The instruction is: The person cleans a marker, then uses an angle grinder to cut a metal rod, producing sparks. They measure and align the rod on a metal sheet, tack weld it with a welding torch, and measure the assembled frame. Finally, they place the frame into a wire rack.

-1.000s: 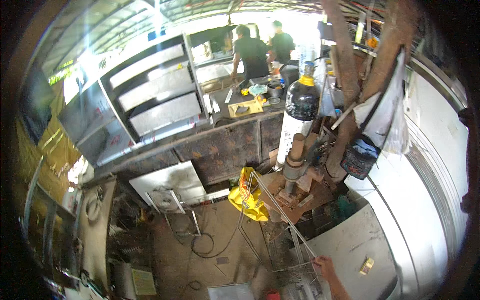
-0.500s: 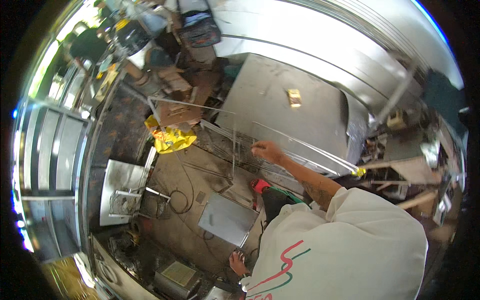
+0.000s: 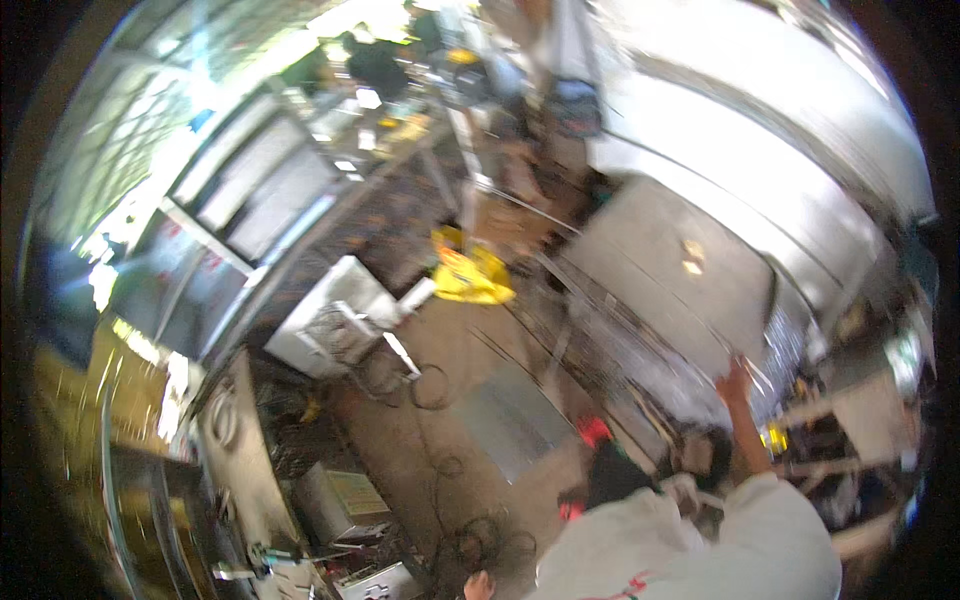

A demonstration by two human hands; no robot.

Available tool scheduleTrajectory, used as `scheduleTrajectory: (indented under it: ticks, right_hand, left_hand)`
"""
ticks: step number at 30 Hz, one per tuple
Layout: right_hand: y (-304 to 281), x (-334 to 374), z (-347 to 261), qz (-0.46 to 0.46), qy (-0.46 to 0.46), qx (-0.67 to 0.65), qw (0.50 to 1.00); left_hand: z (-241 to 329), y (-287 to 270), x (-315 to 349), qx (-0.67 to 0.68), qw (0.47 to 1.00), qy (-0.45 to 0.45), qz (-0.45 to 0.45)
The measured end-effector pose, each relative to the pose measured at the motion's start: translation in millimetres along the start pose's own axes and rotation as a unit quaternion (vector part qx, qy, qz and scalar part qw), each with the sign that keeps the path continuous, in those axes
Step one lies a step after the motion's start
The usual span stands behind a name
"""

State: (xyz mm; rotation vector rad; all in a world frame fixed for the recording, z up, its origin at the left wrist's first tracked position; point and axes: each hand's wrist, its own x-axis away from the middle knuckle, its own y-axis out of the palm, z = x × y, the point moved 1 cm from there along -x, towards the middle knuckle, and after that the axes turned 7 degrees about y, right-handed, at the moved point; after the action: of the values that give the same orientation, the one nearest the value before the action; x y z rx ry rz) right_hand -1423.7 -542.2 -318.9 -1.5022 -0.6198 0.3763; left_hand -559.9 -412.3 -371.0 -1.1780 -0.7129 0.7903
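Motion blurs the whole head view. My right hand (image 3: 735,380) reaches out at the right, touching or just beside the right end of a thin metal frame (image 3: 545,212). Its fingers are smeared, so a grip cannot be made out. The frame's slender bars stretch from the upper middle toward that hand, across the front of a large grey metal panel (image 3: 665,265). My left hand (image 3: 480,586) is low at the bottom edge, cut off by the picture, near cables on the floor; its fingers do not show clearly.
A flat grey metal sheet (image 3: 512,422) lies on the floor before my feet. Left of it are a yellow plastic bag (image 3: 470,278), a white panel (image 3: 335,315) and loose cables (image 3: 480,540). A metal box (image 3: 345,500) stands lower left. Wood scraps (image 3: 850,415) fill the right.
My view has swung, shifting the scene rightward and turning it. My right hand has moved from the frame's middle toward its right end. My left hand now sits lower, at the bottom edge.
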Motion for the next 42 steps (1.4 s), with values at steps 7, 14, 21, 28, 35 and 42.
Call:
scheduleTrajectory:
  ticks: [7, 14, 21, 28, 35, 42]
  right_hand:
    - [0.9, -21.1, -31.9, -0.011, 0.098, -0.037, 0.994]
    - [2.2, -35.7, -31.6, -0.003, -0.033, -0.059, 0.998]
    - [-26.4, 29.0, -81.2, -0.035, -0.123, -0.285, 0.95]
    - [-163.0, 45.6, -97.1, -0.033, -0.141, -0.259, 0.955]
    - [-218.3, 46.9, -99.5, -0.129, -0.158, -0.291, 0.935]
    - [-241.0, 54.0, -111.4, -0.141, -0.171, -0.373, 0.901]
  left_hand:
    - [105.6, 44.3, 100.1, 0.161, 0.948, -0.274, -0.005]
    - [127.7, 82.3, 31.2, 0.301, 0.882, -0.356, -0.072]
    - [120.5, 50.4, -110.1, 0.429, 0.813, -0.391, -0.039]
    - [125.5, 8.6, -235.9, 0.545, 0.709, -0.441, 0.073]
    - [163.5, 14.1, -289.4, 0.577, 0.729, -0.359, 0.085]
    - [175.8, 33.0, -235.7, 0.616, 0.678, -0.401, -0.021]
